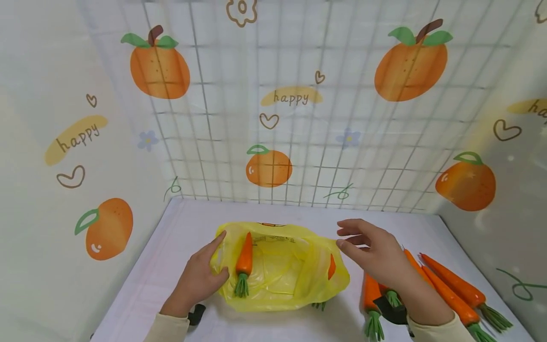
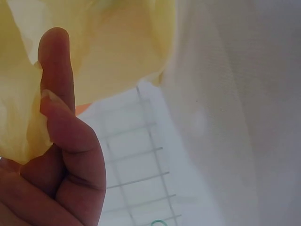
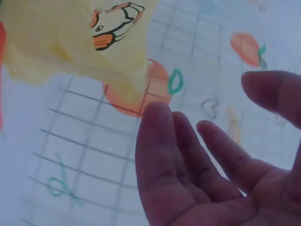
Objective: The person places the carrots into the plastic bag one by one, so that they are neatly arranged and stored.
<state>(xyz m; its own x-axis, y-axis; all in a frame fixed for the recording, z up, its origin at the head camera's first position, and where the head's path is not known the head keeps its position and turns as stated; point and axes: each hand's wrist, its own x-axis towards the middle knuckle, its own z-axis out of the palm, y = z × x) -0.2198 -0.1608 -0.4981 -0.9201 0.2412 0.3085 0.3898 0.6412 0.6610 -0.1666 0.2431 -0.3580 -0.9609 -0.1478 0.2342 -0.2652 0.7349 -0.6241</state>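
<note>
Grip (image 1: pixel 200 277) against bag (image 1: pixel 278 285), carrot (image 1: pixel 244 261) tip forward

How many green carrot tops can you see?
6: one top inside the yellow bag, another showing below its near edge, two left of the right forearm, two right of it. More could be hidden under the bag or forearm.
</note>
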